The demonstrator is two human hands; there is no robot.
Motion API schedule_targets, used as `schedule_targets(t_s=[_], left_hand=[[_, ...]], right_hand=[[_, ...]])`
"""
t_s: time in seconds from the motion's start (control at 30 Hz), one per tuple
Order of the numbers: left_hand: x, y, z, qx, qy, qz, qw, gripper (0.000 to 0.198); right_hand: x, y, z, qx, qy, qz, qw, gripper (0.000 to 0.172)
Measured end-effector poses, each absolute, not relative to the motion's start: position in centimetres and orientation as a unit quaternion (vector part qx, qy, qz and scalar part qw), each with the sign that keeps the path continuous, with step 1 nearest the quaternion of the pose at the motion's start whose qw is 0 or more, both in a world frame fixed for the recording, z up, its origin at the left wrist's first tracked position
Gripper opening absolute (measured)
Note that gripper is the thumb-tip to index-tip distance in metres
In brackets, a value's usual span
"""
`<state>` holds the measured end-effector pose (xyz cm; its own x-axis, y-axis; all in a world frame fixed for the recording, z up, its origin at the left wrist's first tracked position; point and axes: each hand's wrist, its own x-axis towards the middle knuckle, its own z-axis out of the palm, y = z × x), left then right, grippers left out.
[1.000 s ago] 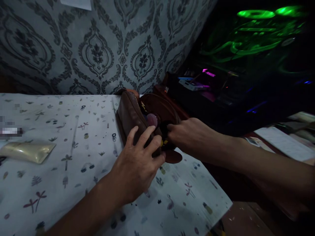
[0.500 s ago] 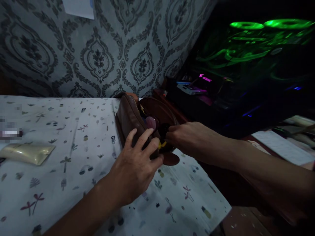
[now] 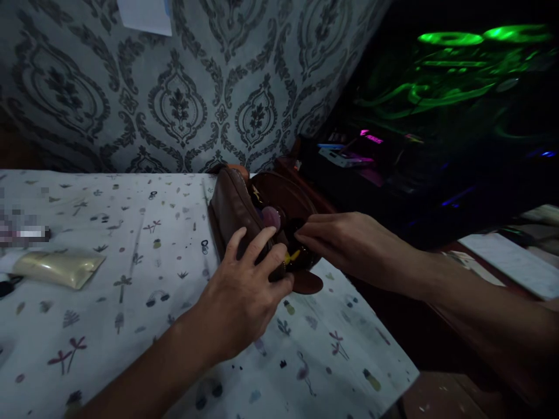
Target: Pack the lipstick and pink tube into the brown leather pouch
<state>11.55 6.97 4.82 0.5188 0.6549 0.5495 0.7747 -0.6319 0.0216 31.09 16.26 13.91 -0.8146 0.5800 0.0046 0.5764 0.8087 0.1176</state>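
Note:
A brown leather pouch (image 3: 231, 203) lies open on the patterned white table cover (image 3: 131, 302). My left hand (image 3: 238, 297) rests on its near side, fingers spread over the leather and thumb by the round flap (image 3: 308, 283). My right hand (image 3: 345, 244) reaches in from the right, its fingertips pressed together at the pouch's mouth. What they pinch is hidden. Inside the opening I see a pink round item (image 3: 271, 217) and a small yellow piece (image 3: 292, 256).
A gold-coloured flat tube (image 3: 59, 267) lies at the left of the table. A dark computer case with green lights (image 3: 437, 87) stands just right of the pouch. Papers (image 3: 510, 262) lie at the far right. Patterned wallpaper (image 3: 174, 105) backs the table, whose cover ends at the lower right (image 3: 393, 372).
My right hand's fingers have stretched out a little and shifted at the pouch's mouth. My left hand stays on the pouch. The view has drifted slightly.

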Motion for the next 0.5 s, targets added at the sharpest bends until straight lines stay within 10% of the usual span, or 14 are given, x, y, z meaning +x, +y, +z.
schedule_targets(t_s=[0.5], left_hand=[[11.83,7.16,4.87,-0.864,-0.412,-0.265,0.116,0.022]], right_hand=[[31.72,15.85,13.23,0.301,0.949,0.051,0.077,0.024]])
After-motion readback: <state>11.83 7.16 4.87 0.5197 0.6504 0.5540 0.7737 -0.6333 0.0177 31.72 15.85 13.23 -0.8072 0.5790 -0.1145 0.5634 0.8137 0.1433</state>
